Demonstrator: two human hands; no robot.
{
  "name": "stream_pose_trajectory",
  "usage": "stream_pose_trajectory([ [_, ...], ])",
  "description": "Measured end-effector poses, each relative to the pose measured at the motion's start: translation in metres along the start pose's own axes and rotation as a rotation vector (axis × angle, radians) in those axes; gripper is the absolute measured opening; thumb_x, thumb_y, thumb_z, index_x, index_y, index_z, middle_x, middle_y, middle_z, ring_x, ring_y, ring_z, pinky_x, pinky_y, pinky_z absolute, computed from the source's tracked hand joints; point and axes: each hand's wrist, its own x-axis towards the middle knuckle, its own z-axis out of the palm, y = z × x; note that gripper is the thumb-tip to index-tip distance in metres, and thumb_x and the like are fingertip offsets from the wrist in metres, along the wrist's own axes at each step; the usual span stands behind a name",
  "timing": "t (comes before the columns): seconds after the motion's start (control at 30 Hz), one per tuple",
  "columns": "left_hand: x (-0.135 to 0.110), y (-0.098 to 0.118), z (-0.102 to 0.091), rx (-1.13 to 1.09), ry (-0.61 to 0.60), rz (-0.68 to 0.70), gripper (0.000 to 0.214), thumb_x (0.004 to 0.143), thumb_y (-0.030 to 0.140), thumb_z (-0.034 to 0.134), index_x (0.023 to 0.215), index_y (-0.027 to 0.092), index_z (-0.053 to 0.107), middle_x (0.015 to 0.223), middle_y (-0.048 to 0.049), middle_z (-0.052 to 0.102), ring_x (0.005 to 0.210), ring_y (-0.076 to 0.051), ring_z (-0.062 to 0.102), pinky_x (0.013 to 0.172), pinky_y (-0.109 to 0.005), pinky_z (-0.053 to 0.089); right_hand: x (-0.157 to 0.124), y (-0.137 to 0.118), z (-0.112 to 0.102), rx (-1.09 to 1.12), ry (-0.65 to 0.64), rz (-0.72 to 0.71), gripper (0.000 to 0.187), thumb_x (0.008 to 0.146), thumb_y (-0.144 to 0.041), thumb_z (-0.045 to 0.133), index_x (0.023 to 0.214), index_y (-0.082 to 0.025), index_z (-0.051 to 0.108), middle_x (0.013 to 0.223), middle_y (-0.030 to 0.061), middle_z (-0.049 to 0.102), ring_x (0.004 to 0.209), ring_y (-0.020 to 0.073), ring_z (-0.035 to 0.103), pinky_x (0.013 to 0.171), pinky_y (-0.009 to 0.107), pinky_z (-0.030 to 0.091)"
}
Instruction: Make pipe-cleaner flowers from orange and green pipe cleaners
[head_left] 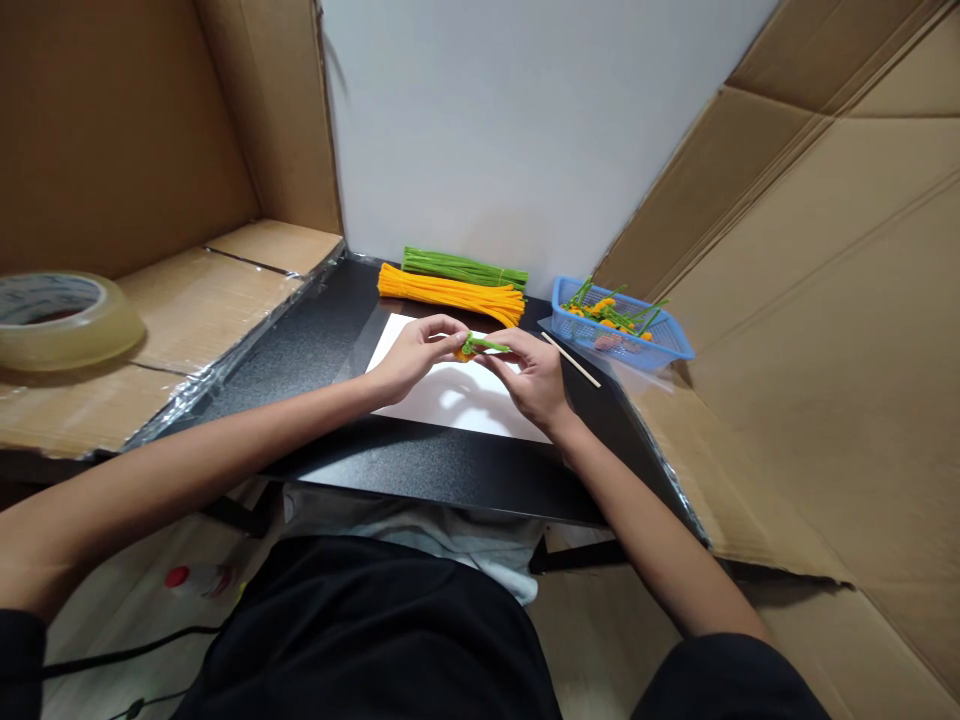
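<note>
Between my two hands, above a white sheet of paper [480,405], is a small pipe-cleaner flower [466,350] with an orange part below and a green stem pointing right. My left hand [420,355] pinches its left side between thumb and fingers. On the stem side, my right hand [531,375] is closed round the green pipe cleaner. My fingers partly hide the piece. Just behind the hands lie a bundle of orange pipe cleaners [450,292] and, farther back, a bundle of green pipe cleaners [465,265].
A blue plastic basket [660,350] with several green and orange pieces stands at the right. Near it lies a thin wooden stick [571,360]. A large tape roll [112,335] sits on cardboard at the left. Cardboard walls [817,330] flank the black table [360,455].
</note>
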Motion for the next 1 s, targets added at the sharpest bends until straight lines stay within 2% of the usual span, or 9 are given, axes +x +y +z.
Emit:
stream_pose_trajectory([
  [0.13, -0.0005, -0.0026, -0.0011, 0.077, -0.002, 0.032, 0.038, 0.072, 0.046, 0.084, 0.087, 0.014, 0.07, 0.084, -0.0043, 0.071, 0.08, -0.016, 0.066, 0.082, -0.033, 0.052, 0.0006, -0.0046, -0.0012, -0.166, -0.002, -0.13, 0.016, 0.093, -0.036, 0.069, 0.092, -0.022, 0.077, 0.094, 0.0069, 0.075, 0.087, 0.0184, 0.07, 0.078, 0.033, 0.062],
  [0.23, -0.0011, -0.004, -0.0003, 0.107, -0.015, 0.057, 0.037, 0.072, 0.044, 0.085, 0.086, 0.013, 0.071, 0.085, -0.0051, 0.072, 0.079, -0.015, 0.066, 0.08, -0.032, 0.052, 0.0005, -0.0054, -0.0001, -0.178, -0.009, -0.158, 0.017, 0.094, -0.036, 0.067, 0.089, -0.022, 0.075, 0.096, 0.0076, 0.075, 0.091, 0.0191, 0.071, 0.081, 0.035, 0.062],
  [0.43, -0.0008, -0.0058, 0.0014, 0.058, -0.008, 0.069, 0.042, 0.069, 0.044, 0.088, 0.086, 0.013, 0.067, 0.086, -0.0053, 0.072, 0.08, -0.016, 0.069, 0.08, -0.033, 0.054, -0.0014, 0.0017, 0.0038, 0.002, 0.037, -0.066, 0.025, 0.089, -0.044, 0.073, 0.096, -0.02, 0.073, 0.092, 0.0056, 0.076, 0.08, 0.0165, 0.072, 0.071, 0.03, 0.061],
  [0.57, -0.0013, -0.0056, 0.003, 0.04, -0.019, 0.062, 0.043, 0.067, 0.044, 0.089, 0.086, 0.014, 0.065, 0.088, -0.0055, 0.073, 0.081, -0.018, 0.071, 0.082, -0.035, 0.056, -0.0004, 0.0005, 0.0034, 0.117, 0.046, 0.04, 0.037, 0.085, -0.046, 0.077, 0.112, -0.021, 0.071, 0.095, 0.0047, 0.076, 0.082, 0.0172, 0.074, 0.074, 0.031, 0.063],
  [0.63, -0.0021, -0.0043, 0.0038, 0.029, -0.022, 0.06, 0.042, 0.068, 0.043, 0.089, 0.086, 0.014, 0.065, 0.087, -0.0052, 0.073, 0.08, -0.018, 0.071, 0.082, -0.035, 0.055, 0.0007, -0.0018, 0.0025, 0.111, 0.02, 0.047, 0.03, 0.086, -0.044, 0.076, 0.106, -0.021, 0.075, 0.096, 0.0057, 0.076, 0.085, 0.0177, 0.074, 0.074, 0.032, 0.064],
  [0.73, -0.0035, -0.001, 0.0044, 0.025, -0.025, 0.055, 0.041, 0.069, 0.042, 0.088, 0.087, 0.014, 0.065, 0.086, -0.0048, 0.073, 0.082, -0.018, 0.071, 0.085, -0.037, 0.055, 0.0017, -0.0044, 0.0017, 0.085, 0.052, 0.034, 0.019, 0.087, -0.04, 0.076, 0.093, -0.021, 0.078, 0.094, 0.0065, 0.077, 0.088, 0.0188, 0.074, 0.076, 0.032, 0.064],
  [0.87, -0.0044, 0.0024, 0.0054, 0.005, -0.059, 0.063, 0.041, 0.067, 0.039, 0.089, 0.09, 0.015, 0.066, 0.091, -0.0046, 0.073, 0.087, -0.019, 0.071, 0.09, -0.038, 0.054, 0.0015, -0.0053, 0.0028, 0.127, 0.107, 0.081, 0.02, 0.086, -0.04, 0.077, 0.094, -0.021, 0.078, 0.097, 0.0067, 0.078, 0.092, 0.0202, 0.075, 0.083, 0.036, 0.065],
  [1.0, -0.0042, 0.0011, 0.0067, 0.018, -0.041, 0.057, 0.041, 0.065, 0.034, 0.09, 0.09, 0.015, 0.064, 0.096, -0.005, 0.072, 0.088, -0.017, 0.069, 0.088, -0.037, 0.055, -0.0002, -0.0043, 0.0052, 0.165, 0.104, 0.121, 0.023, 0.086, -0.039, 0.077, 0.101, -0.021, 0.078, 0.101, 0.0065, 0.079, 0.096, 0.0206, 0.076, 0.089, 0.037, 0.065],
])
